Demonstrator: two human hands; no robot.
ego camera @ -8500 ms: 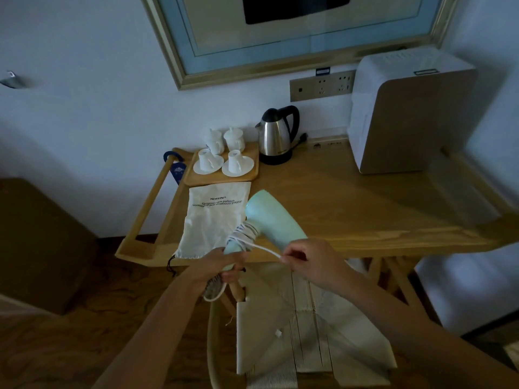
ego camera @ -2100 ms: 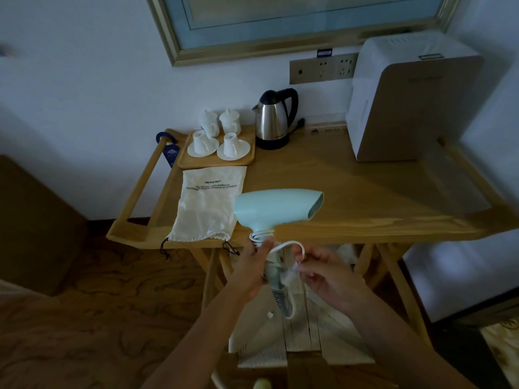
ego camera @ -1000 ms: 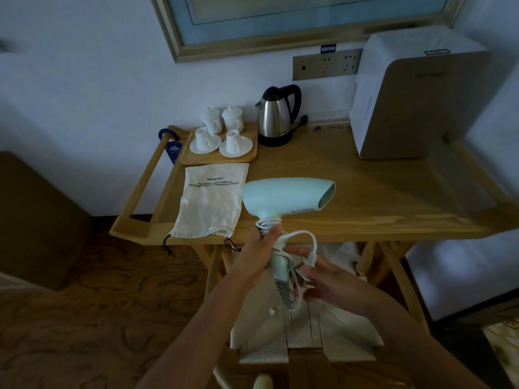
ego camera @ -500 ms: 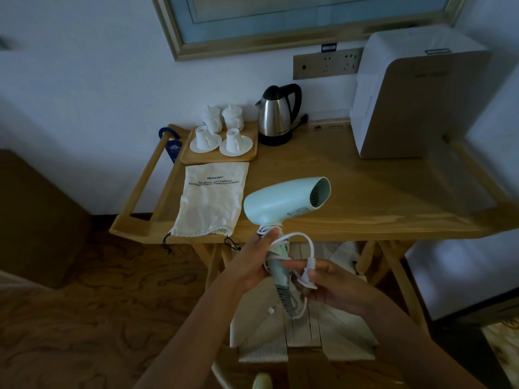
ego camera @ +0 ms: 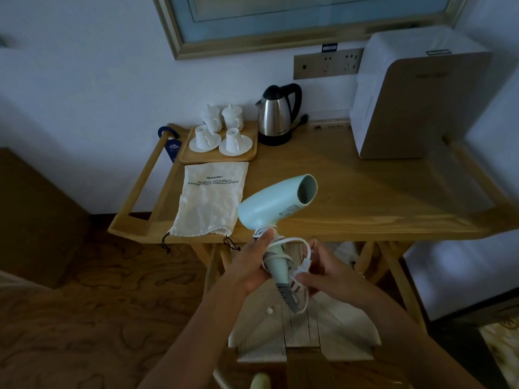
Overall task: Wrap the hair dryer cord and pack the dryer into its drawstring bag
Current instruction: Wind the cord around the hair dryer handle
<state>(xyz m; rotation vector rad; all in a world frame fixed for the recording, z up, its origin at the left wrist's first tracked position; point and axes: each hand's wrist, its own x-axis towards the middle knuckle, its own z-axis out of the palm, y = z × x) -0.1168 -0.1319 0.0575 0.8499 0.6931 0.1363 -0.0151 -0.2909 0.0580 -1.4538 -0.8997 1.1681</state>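
Observation:
I hold a pale mint hair dryer (ego camera: 276, 202) in front of the table's near edge, its nozzle tilted up and to the right. My left hand (ego camera: 251, 265) grips its handle, where the white cord (ego camera: 292, 242) is wound in loops. My right hand (ego camera: 323, 269) pinches the cord's plug end (ego camera: 304, 265) beside the handle. The cream drawstring bag (ego camera: 210, 197) lies flat on the left part of the wooden table (ego camera: 379, 197), its gathered mouth toward me.
A wooden tray (ego camera: 219, 158) with white cups and saucers stands behind the bag. A steel kettle (ego camera: 276, 115) and a white box appliance (ego camera: 415, 94) stand along the wall. A woven-seat chair (ego camera: 303, 332) is below my hands.
The cord went from stretched out to wound around the handle. In the last second the dryer's nozzle tipped upward and my right hand brought the plug end close to the handle.

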